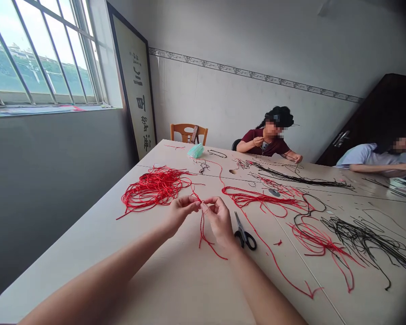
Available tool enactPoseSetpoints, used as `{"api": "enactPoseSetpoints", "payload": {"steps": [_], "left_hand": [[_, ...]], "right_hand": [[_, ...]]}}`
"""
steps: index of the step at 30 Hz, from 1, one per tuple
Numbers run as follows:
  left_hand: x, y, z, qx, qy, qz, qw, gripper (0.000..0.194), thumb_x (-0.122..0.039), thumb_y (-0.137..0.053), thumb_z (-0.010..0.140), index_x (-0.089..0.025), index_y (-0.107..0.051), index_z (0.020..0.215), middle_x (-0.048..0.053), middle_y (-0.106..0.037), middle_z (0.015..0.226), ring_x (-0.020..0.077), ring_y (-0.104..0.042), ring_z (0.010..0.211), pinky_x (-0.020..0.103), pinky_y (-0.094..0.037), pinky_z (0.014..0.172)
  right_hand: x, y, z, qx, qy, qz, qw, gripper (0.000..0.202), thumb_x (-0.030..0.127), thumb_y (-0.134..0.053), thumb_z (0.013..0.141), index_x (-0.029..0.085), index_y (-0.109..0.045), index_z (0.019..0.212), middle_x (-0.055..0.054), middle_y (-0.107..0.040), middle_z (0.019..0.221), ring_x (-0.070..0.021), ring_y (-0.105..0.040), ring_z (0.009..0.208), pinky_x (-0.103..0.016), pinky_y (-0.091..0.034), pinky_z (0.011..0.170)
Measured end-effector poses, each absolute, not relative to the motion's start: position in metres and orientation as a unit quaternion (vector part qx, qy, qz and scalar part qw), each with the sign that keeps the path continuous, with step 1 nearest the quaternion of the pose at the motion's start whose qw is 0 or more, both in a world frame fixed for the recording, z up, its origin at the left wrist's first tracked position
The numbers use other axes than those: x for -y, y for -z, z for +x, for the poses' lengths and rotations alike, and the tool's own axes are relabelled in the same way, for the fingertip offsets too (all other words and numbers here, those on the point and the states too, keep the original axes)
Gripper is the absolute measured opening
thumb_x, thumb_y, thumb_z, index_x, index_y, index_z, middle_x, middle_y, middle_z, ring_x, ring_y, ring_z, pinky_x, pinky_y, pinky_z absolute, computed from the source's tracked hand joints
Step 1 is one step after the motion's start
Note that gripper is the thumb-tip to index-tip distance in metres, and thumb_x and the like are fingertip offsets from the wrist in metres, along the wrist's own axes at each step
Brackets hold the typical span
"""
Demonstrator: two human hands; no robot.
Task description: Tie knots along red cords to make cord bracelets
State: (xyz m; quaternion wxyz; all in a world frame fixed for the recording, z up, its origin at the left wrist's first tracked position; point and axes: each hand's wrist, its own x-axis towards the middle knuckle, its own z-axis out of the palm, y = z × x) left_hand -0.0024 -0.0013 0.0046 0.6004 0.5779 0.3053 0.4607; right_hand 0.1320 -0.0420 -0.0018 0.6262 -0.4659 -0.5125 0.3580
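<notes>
Both my hands meet above the table, their fingertips pinching a red cord [202, 222]. My left hand [183, 210] is closed on it from the left, thumb and index finger together. From the other side my right hand [219, 217] grips the same cord close by. Loose ends hang below the fingers and spread toward the table, while thin strands stick up above them. The exact spot between the fingertips is hidden. A tangled pile of red cords [155, 187] lies left of my hands. Scissors with black handles [244, 235] rest just right of my right hand.
Bundles of red cord [257, 197] and black cord [365, 239] cover the table's right side. A pale green bag [195, 150] sits at the far edge, near a wooden chair [189, 132]. Two people sit across, one in a dark red shirt [253, 137] handling cord.
</notes>
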Motion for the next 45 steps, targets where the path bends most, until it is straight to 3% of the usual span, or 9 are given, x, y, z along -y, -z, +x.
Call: {"api": "enactPoseSetpoints", "payload": {"steps": [3, 7, 16, 21, 25, 38, 45], "left_hand": [[0.002, -0.009, -0.003, -0.303, -0.463, 0.586, 0.592, 0.023, -0.034, -0.070, 0.065, -0.013, -0.065, 0.072, 0.001, -0.061, 0.065, 0.0122, -0.052, 0.065, 0.025, -0.039, 0.065], [0.003, -0.013, -0.004, -0.311, -0.455, 0.598, 0.582, 0.025, -0.036, -0.070, 0.064, -0.013, -0.068, 0.075, 0.005, -0.064, 0.069, 0.0157, -0.055, 0.069, 0.029, -0.042, 0.069], [0.003, -0.012, -0.005, -0.321, -0.441, 0.610, 0.576, 0.018, -0.031, -0.066, 0.067, -0.015, -0.070, 0.073, 0.004, -0.064, 0.068, 0.0151, -0.053, 0.069, 0.027, -0.039, 0.068], [0.002, -0.013, -0.008, -0.281, -0.411, 0.576, 0.648, 0.023, -0.023, -0.056, 0.071, -0.016, -0.069, 0.088, 0.008, -0.068, 0.086, 0.0169, -0.056, 0.079, 0.027, -0.038, 0.070], [0.000, -0.014, -0.012, -0.235, -0.370, 0.542, 0.717, 0.022, -0.025, -0.059, 0.073, -0.017, -0.068, 0.091, 0.009, -0.066, 0.094, 0.0156, -0.056, 0.080, 0.026, -0.039, 0.069], [-0.010, -0.006, -0.015, -0.294, -0.372, 0.600, 0.644, 0.018, -0.034, -0.071, 0.065, -0.017, -0.069, 0.068, 0.003, -0.062, 0.066, 0.0117, -0.049, 0.062, 0.024, -0.037, 0.061], [-0.012, -0.007, -0.014, -0.268, -0.379, 0.611, 0.641, 0.017, -0.029, -0.072, 0.064, -0.014, -0.068, 0.071, 0.004, -0.065, 0.070, 0.0138, -0.055, 0.070, 0.027, -0.041, 0.073]], "right_hand": [[0.043, -0.002, 0.135, 0.541, -0.391, -0.449, 0.594, 0.025, 0.035, -0.061, 0.073, 0.018, -0.057, 0.091, -0.002, -0.062, 0.077, -0.0104, -0.050, 0.057, -0.023, -0.038, 0.052], [0.043, -0.004, 0.137, 0.537, -0.433, -0.444, 0.571, 0.022, 0.037, -0.060, 0.074, 0.017, -0.057, 0.085, -0.001, -0.061, 0.074, -0.0071, -0.041, 0.047, -0.020, -0.030, 0.041], [0.042, -0.002, 0.137, 0.540, -0.372, -0.469, 0.591, 0.023, 0.040, -0.061, 0.073, 0.018, -0.058, 0.074, 0.001, -0.057, 0.062, -0.0081, -0.040, 0.046, -0.022, -0.029, 0.041], [0.038, -0.003, 0.141, 0.487, -0.434, -0.437, 0.619, 0.024, 0.039, -0.064, 0.070, 0.017, -0.056, 0.073, 0.000, -0.060, 0.064, -0.0054, -0.032, 0.042, -0.021, -0.023, 0.039], [0.037, -0.005, 0.143, 0.453, -0.486, -0.409, 0.626, 0.021, 0.033, -0.068, 0.067, 0.016, -0.056, 0.073, 0.002, -0.056, 0.059, -0.0043, -0.030, 0.042, -0.020, -0.020, 0.039], [0.038, -0.003, 0.141, 0.485, -0.484, -0.434, 0.586, 0.026, 0.038, -0.069, 0.064, 0.016, -0.057, 0.070, 0.005, -0.047, 0.052, -0.0043, -0.028, 0.041, -0.020, -0.017, 0.039], [0.040, -0.003, 0.140, 0.500, -0.498, -0.427, 0.566, 0.024, 0.037, -0.066, 0.069, 0.015, -0.056, 0.070, 0.005, -0.047, 0.052, -0.0040, -0.029, 0.042, -0.020, -0.017, 0.039]]}}
